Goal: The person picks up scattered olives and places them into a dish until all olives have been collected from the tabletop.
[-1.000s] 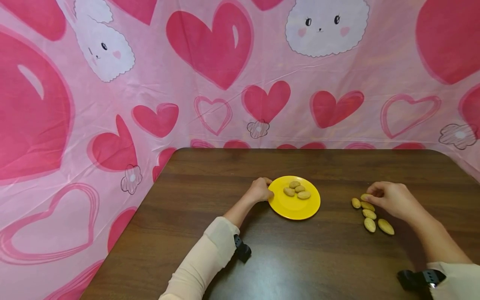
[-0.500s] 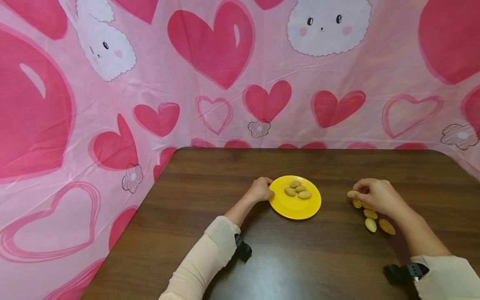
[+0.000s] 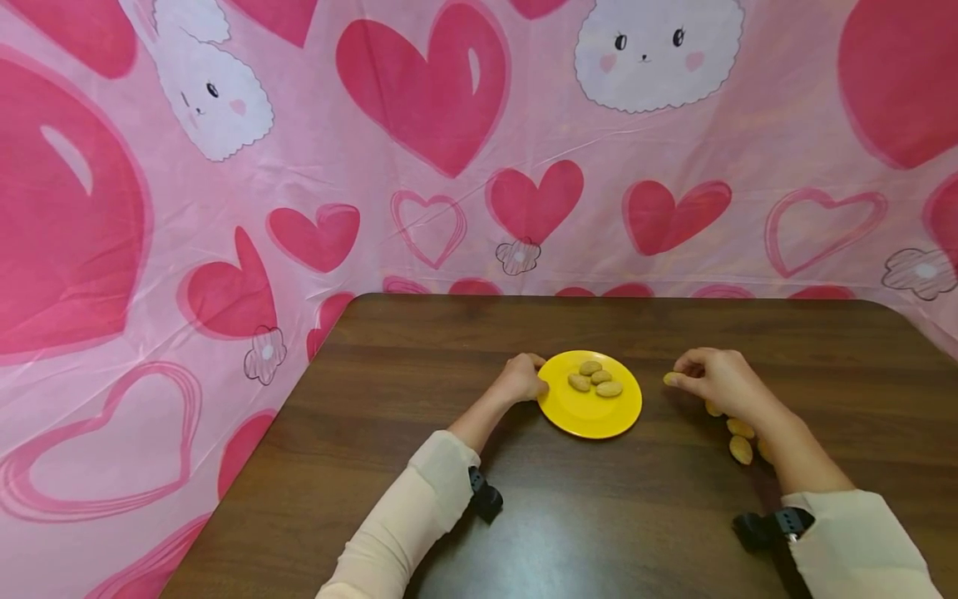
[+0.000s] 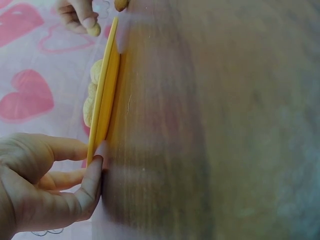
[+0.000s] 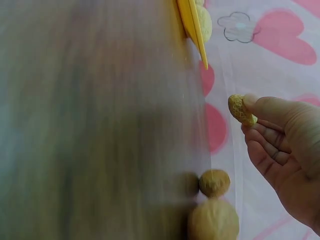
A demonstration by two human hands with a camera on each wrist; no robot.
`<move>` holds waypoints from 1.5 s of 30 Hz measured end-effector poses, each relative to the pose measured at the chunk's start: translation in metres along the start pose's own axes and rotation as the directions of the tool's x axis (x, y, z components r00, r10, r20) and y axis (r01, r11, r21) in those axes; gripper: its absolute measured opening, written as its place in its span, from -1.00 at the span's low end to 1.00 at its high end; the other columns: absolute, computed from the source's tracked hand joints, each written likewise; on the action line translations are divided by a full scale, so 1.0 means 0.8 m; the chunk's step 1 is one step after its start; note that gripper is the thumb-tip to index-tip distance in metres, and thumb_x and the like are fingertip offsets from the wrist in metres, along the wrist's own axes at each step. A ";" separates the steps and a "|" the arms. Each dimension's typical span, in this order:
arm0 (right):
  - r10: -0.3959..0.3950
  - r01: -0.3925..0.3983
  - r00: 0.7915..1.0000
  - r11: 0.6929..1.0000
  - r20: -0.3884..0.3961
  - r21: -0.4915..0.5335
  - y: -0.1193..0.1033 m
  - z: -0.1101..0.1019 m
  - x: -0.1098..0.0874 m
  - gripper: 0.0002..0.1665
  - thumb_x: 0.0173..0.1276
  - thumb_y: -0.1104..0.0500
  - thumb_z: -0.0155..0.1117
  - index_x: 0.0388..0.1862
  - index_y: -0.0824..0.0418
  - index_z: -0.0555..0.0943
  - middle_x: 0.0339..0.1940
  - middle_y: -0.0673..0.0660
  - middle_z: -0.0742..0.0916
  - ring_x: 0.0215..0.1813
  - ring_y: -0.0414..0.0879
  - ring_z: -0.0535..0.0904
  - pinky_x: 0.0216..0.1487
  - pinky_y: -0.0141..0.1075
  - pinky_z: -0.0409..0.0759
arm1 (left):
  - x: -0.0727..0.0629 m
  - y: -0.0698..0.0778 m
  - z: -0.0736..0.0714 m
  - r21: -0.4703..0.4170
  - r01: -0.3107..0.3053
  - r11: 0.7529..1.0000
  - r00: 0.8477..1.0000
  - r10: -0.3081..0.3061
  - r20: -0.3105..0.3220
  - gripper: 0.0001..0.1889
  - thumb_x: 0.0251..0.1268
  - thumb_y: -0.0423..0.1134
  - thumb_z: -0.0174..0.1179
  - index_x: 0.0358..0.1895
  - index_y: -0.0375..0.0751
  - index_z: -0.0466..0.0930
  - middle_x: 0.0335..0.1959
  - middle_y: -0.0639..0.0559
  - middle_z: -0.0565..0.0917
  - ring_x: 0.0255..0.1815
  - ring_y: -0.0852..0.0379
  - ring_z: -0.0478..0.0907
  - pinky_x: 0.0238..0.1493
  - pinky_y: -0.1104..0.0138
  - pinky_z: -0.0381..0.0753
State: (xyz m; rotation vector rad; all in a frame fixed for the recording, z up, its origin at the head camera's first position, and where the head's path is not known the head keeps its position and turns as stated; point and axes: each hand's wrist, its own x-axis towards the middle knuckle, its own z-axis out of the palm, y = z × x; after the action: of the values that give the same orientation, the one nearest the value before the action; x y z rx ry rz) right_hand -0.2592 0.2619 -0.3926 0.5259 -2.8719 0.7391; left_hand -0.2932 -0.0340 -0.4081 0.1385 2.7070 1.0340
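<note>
My left hand [image 3: 518, 378] pinches the left rim of a round yellow plate [image 3: 587, 420], which lies on the table. On the plate sit several oval tan nuts [image 3: 609, 388], shaped like almonds in the shell. To the right of the plate, my right hand [image 3: 722, 384] pinches another such nut [image 5: 240, 110] between thumb and fingers, above the table. More loose nuts [image 3: 741, 449] lie under and beside the right hand, partly hidden by the hand and forearm. In the left wrist view the plate's rim [image 4: 102, 95] appears edge-on between the left thumb and fingers.
The brown wooden table [image 3: 419, 349] has a far edge against a pink heart-patterned cloth [image 3: 449, 233]. A black wrist camera is strapped at each sleeve, the left camera [image 3: 486, 499] and the right camera [image 3: 756, 530].
My right hand has lifted a nut from the loose group and moved it left, toward the plate. The left hand and plate have stayed in place.
</note>
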 end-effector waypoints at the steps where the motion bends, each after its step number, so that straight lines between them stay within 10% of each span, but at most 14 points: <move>1: 0.000 0.000 1.000 1.000 0.003 0.004 -0.001 0.001 0.002 -0.76 0.14 0.10 0.37 -0.39 0.26 0.62 -0.48 0.01 0.62 -0.43 -0.09 0.48 -0.40 -0.25 0.52 | 0.000 0.000 0.000 -0.002 0.001 1.000 1.000 -0.001 0.000 -0.50 -0.03 -0.45 0.25 0.10 -0.33 0.51 -0.14 -0.07 0.59 -0.28 0.07 0.44 -0.31 0.39 0.50; 45: -0.052 0.045 0.997 0.988 0.049 0.148 -0.075 0.068 0.078 -0.83 0.18 0.21 0.33 -0.30 0.30 0.64 -0.41 0.08 0.63 -0.36 -0.05 0.48 -0.25 -0.19 0.54 | 0.002 -0.002 0.000 0.006 -0.014 1.000 1.000 0.014 -0.011 -0.51 -0.06 -0.45 0.25 0.07 -0.32 0.53 -0.09 -0.08 0.59 -0.19 0.04 0.41 -0.23 0.38 0.49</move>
State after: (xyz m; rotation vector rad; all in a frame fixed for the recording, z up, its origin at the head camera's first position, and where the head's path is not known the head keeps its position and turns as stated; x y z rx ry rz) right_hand -0.2974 0.1677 -0.4005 0.6402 -2.8556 0.9477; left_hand -0.2946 -0.0348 -0.4090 0.1530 2.7225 1.0338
